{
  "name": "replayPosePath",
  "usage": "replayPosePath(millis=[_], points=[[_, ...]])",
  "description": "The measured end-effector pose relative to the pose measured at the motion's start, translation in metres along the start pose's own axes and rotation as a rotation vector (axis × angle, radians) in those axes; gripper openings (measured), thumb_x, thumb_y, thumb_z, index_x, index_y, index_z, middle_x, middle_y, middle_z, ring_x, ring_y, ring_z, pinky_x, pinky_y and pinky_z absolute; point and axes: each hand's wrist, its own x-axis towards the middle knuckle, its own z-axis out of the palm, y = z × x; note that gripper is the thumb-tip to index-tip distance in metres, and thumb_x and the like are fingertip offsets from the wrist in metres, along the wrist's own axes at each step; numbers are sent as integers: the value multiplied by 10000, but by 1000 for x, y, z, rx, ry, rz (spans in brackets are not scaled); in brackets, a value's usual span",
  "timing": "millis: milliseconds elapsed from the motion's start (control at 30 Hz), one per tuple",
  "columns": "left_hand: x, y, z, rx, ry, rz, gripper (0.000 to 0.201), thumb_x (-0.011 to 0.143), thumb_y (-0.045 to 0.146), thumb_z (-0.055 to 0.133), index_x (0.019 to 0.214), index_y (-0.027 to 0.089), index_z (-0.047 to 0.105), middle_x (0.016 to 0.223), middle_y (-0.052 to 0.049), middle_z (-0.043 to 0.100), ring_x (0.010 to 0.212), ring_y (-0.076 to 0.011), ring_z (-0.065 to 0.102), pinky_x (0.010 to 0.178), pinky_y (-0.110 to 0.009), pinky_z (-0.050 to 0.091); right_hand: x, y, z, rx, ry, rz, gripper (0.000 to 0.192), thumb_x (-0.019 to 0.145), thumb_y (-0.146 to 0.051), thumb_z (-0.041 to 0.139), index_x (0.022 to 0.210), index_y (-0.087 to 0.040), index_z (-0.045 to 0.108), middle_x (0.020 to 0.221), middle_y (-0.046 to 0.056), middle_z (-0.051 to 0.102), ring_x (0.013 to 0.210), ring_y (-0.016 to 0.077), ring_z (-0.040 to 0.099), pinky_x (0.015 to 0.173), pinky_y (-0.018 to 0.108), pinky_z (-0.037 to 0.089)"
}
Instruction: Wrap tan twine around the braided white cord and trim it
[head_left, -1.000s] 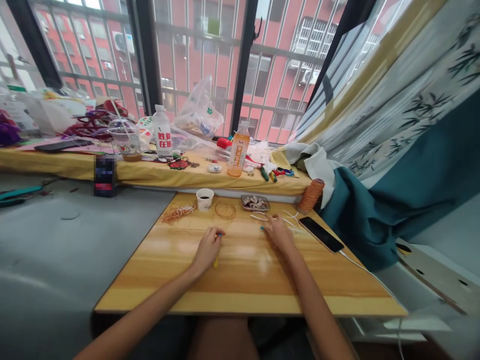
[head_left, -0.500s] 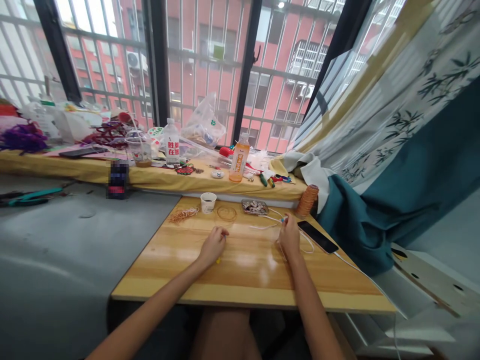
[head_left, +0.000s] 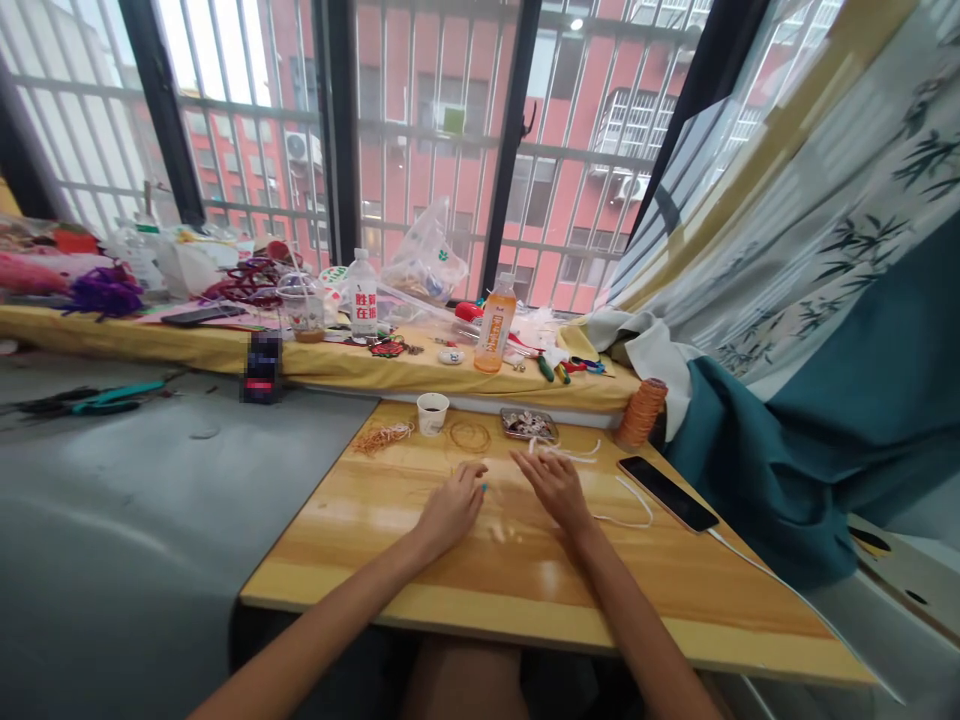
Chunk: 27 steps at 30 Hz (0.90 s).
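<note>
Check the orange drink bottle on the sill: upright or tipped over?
Upright. The orange bottle stands on its base on the yellow cloth, cap at top.

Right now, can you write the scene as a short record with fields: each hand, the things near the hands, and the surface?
surface: wooden table, in front of a window ledge with a yellow cloth
left hand: left hand rests palm down on the table, fingers by a small teal piece
right hand: right hand lies on the table, close to a white cord
behind the hands: paper cup, ring of wire, small tray
right side: phone, orange spool
grip: unclear for both hands
</note>
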Motion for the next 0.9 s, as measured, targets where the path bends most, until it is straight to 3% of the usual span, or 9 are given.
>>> replayPosePath(millis=[100, 200, 300, 433, 500, 567, 700, 800, 900], points=[[9, -2, 3, -60, 27, 86, 443, 792, 259, 383, 1221, 175, 310, 1120, -100, 500, 931, -192, 522, 765, -298, 408, 8, -22, 1, 103, 0, -161, 379, 864, -142, 267, 1141, -289, 480, 1058, 35, 589, 912, 148, 515, 762, 300, 376], [23, -9, 9, -53, 11, 152, 350, 776, 219, 404, 1121, 190, 453, 1019, -90, 578, 832, -179, 560, 705, -263, 408, 13, -33, 4, 77, 125, -304, 346, 861, -140, 274, 1076, -230, 529, 961, 60, 625, 864, 143, 541, 733, 289, 399], [37, -19, 12, -4, 73, 57, 245, 805, 226, 355, 897, 189, 578, 780, -66, 629, 685, -162, 567, 608, -237, 385, 17, -36, 4, 37, 233, -384, 291, 849, -130, 308, 995, -186, 554, 922, 79, 625, 819, 148, 554, 714, 290, 415], [46, -29, 7, -72, 149, -86, 254, 814, 238, 337, 856, 180, 581, 632, -27, 600, 595, -146, 542, 570, -229, 362, 18, -45, 1, 131, 235, -422, 243, 834, -117, 328, 876, -175, 561, 764, 69, 611, 727, 145, 557, 678, 282, 436], [48, -30, 0, -205, 188, -53, 234, 810, 246, 353, 848, 171, 571, 688, -29, 609, 651, -140, 548, 613, -228, 373, 19, -50, 3, 197, 213, -348, 246, 829, -124, 321, 929, -174, 540, 806, 80, 600, 734, 149, 560, 662, 282, 448], [49, -26, -6, -340, 259, -26, 233, 816, 285, 357, 808, 164, 556, 722, -32, 613, 693, -137, 548, 649, -227, 378, 21, -54, 7, 272, 208, -166, 269, 821, -170, 346, 1055, -169, 478, 937, 114, 573, 747, 157, 564, 623, 279, 463], [45, -12, -11, -463, 396, -148, 289, 833, 366, 309, 726, 172, 496, 508, 11, 544, 521, -120, 497, 569, -217, 358, 24, -50, 12, 579, 171, 255, 453, 801, -249, 396, 1236, -199, 279, 1106, 128, 496, 622, 117, 560, 542, 261, 470], [36, -5, -6, -517, 357, -207, 312, 828, 397, 298, 692, 181, 479, 408, 38, 454, 411, -105, 417, 492, -210, 318, 23, -44, 12, 634, -11, 291, 284, 811, -230, 374, 1078, -217, 469, 936, 52, 594, 696, 129, 571, 634, 257, 451], [21, 1, -1, -503, 181, -72, 292, 782, 401, 381, 617, 192, 501, 437, 11, 476, 431, -110, 424, 502, -223, 325, 23, -39, 12, 449, -168, 238, 225, 809, -195, 357, 879, -216, 570, 833, 34, 609, 760, 150, 558, 654, 243, 411]])
